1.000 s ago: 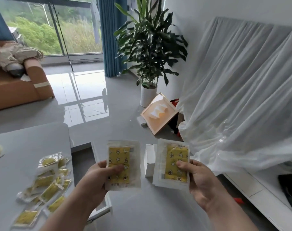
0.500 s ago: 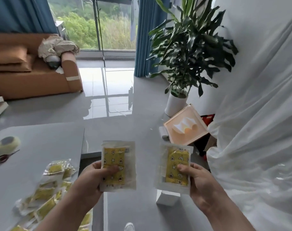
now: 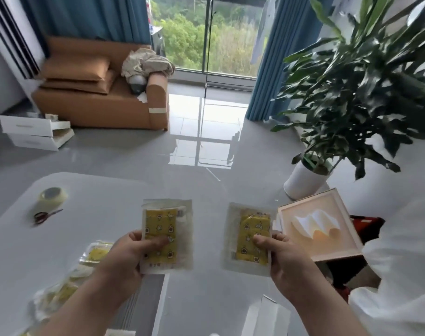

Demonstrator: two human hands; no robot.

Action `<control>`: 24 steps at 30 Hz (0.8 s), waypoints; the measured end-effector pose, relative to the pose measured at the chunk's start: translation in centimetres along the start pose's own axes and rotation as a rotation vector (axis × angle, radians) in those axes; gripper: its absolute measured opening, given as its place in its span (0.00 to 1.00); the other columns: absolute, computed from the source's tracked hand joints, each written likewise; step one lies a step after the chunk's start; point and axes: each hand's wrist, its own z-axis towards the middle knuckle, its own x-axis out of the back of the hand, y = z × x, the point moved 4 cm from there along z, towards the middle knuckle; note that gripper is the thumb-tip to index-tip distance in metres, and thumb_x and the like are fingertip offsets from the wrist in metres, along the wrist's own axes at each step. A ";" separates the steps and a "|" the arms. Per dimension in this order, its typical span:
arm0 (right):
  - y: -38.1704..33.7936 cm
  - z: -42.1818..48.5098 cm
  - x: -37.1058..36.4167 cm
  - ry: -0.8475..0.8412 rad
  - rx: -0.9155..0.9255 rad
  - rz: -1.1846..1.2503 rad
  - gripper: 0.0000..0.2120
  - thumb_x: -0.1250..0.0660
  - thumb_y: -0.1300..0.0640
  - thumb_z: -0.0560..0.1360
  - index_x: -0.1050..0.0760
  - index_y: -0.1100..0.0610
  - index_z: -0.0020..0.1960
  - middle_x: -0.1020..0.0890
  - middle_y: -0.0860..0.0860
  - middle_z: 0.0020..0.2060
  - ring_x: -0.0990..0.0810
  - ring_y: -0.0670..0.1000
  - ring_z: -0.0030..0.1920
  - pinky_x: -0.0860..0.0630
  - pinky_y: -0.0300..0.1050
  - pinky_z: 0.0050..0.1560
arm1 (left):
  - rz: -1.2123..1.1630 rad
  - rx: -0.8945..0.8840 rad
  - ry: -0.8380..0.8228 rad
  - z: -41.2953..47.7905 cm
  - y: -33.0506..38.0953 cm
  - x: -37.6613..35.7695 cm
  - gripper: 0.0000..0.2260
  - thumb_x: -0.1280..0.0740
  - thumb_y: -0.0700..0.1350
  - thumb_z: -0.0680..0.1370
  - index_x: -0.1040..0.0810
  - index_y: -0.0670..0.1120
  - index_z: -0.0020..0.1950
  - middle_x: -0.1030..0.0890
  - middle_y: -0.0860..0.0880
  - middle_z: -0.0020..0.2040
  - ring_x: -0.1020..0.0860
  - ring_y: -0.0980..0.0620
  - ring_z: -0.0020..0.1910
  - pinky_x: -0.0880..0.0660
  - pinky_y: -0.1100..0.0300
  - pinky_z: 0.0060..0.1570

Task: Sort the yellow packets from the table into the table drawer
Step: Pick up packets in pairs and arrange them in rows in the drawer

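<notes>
Our view has swung left; we grip two yellow packets, left hand (image 3: 124,255) holding left packet (image 3: 166,235), right hand (image 3: 288,260) holding right packet (image 3: 249,238).

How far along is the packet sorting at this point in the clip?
Done: nothing can be confirmed, since the drawer's inside is not visible. In hand: the left hand pinches one yellow packet and the right hand another yellow packet, both held up in the air. Left: a pile of packets still lies on the table.
</notes>
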 end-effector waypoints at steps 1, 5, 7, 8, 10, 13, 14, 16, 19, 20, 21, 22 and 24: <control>-0.4 1.4 -0.7 -0.021 -0.014 -0.023 0.18 0.29 0.66 0.61 0.23 0.68 0.51 0.15 0.64 0.42 0.15 0.62 0.40 0.20 0.62 0.50 | -0.028 -0.012 0.044 0.3 0.4 0.3 0.15 0.20 0.37 0.58 0.16 0.35 0.42 0.16 0.33 0.47 0.15 0.40 0.38 0.18 0.52 0.32; -2.5 6.7 -3.8 -0.140 -0.064 -0.098 0.18 0.28 0.66 0.61 0.24 0.67 0.51 0.15 0.65 0.45 0.15 0.64 0.44 0.20 0.61 0.50 | -0.107 -0.061 0.201 1.1 1.7 1.1 0.09 0.31 0.32 0.65 0.17 0.34 0.44 0.16 0.34 0.46 0.16 0.40 0.37 0.19 0.53 0.30; -3.8 8.9 -5.2 -0.212 -0.081 -0.133 0.13 0.29 0.67 0.61 0.24 0.66 0.46 0.15 0.64 0.41 0.15 0.62 0.40 0.20 0.59 0.47 | -0.146 -0.086 0.264 1.5 2.5 1.2 0.08 0.31 0.32 0.66 0.16 0.34 0.43 0.16 0.34 0.46 0.15 0.40 0.37 0.19 0.53 0.30; -4.4 9.8 -5.9 -0.246 -0.089 -0.144 0.12 0.29 0.67 0.62 0.24 0.65 0.44 0.15 0.63 0.40 0.15 0.62 0.40 0.20 0.59 0.46 | -0.167 -0.092 0.291 1.7 2.8 1.3 0.10 0.32 0.32 0.66 0.16 0.34 0.46 0.16 0.34 0.47 0.15 0.40 0.38 0.19 0.52 0.31; -5.4 11.7 -7.2 -0.309 -0.113 -0.168 0.10 0.30 0.67 0.62 0.24 0.65 0.43 0.15 0.64 0.40 0.16 0.63 0.41 0.20 0.59 0.45 | -0.212 -0.118 0.349 2.1 3.2 1.7 0.13 0.31 0.33 0.68 0.19 0.33 0.52 0.16 0.34 0.50 0.15 0.40 0.41 0.18 0.52 0.35; -5.5 14.4 -9.3 -0.384 -0.158 -0.245 0.12 0.29 0.67 0.61 0.24 0.66 0.44 0.16 0.66 0.42 0.16 0.64 0.42 0.20 0.59 0.46 | -0.294 -0.165 0.427 2.3 3.4 2.1 0.15 0.32 0.33 0.68 0.20 0.34 0.54 0.16 0.35 0.51 0.15 0.41 0.43 0.18 0.51 0.36; -5.2 15.0 -10.1 -0.408 -0.175 -0.270 0.12 0.29 0.67 0.61 0.24 0.66 0.44 0.16 0.66 0.42 0.16 0.64 0.41 0.20 0.60 0.47 | -0.324 -0.183 0.460 2.2 3.3 2.3 0.14 0.32 0.33 0.68 0.20 0.34 0.53 0.16 0.36 0.50 0.15 0.41 0.43 0.18 0.51 0.36; -4.4 16.1 -11.7 -0.451 -0.215 -0.318 0.11 0.30 0.67 0.61 0.25 0.66 0.42 0.16 0.66 0.41 0.16 0.64 0.40 0.21 0.62 0.50 | -0.386 -0.211 0.532 1.7 3.0 2.9 0.13 0.32 0.32 0.67 0.20 0.35 0.52 0.15 0.36 0.48 0.15 0.42 0.42 0.18 0.51 0.35; -2.7 16.7 -14.4 -0.526 -0.278 -0.404 0.10 0.29 0.67 0.61 0.25 0.65 0.41 0.16 0.66 0.41 0.16 0.64 0.39 0.21 0.62 0.50 | -0.469 -0.233 0.630 0.4 2.0 4.4 0.14 0.32 0.32 0.67 0.19 0.36 0.52 0.15 0.37 0.48 0.15 0.42 0.42 0.18 0.51 0.35; -2.2 16.7 -15.4 -0.552 -0.293 -0.438 0.10 0.29 0.67 0.61 0.26 0.65 0.41 0.16 0.66 0.41 0.16 0.64 0.39 0.21 0.63 0.49 | -0.498 -0.240 0.660 -0.2 1.7 4.9 0.14 0.31 0.32 0.67 0.19 0.36 0.51 0.15 0.38 0.48 0.15 0.42 0.42 0.18 0.51 0.34; -1.8 16.8 -16.4 -0.575 -0.301 -0.470 0.10 0.29 0.67 0.60 0.27 0.64 0.40 0.16 0.66 0.40 0.16 0.63 0.38 0.21 0.63 0.49 | -0.527 -0.249 0.693 -0.7 1.4 5.6 0.13 0.31 0.32 0.66 0.19 0.37 0.50 0.15 0.38 0.47 0.15 0.42 0.41 0.18 0.50 0.34; -1.3 16.8 -17.6 -0.598 -0.305 -0.500 0.10 0.29 0.67 0.60 0.27 0.64 0.40 0.16 0.66 0.40 0.16 0.63 0.38 0.21 0.63 0.49 | -0.554 -0.260 0.729 -1.3 1.0 6.4 0.12 0.31 0.32 0.66 0.18 0.37 0.48 0.15 0.38 0.45 0.15 0.42 0.40 0.17 0.48 0.34; -0.5 16.5 -19.8 -0.642 -0.310 -0.555 0.10 0.29 0.67 0.61 0.27 0.64 0.40 0.16 0.66 0.40 0.16 0.64 0.38 0.21 0.63 0.49 | -0.606 -0.280 0.801 -2.5 0.4 8.0 0.10 0.31 0.32 0.65 0.17 0.38 0.44 0.15 0.38 0.45 0.15 0.42 0.39 0.18 0.44 0.39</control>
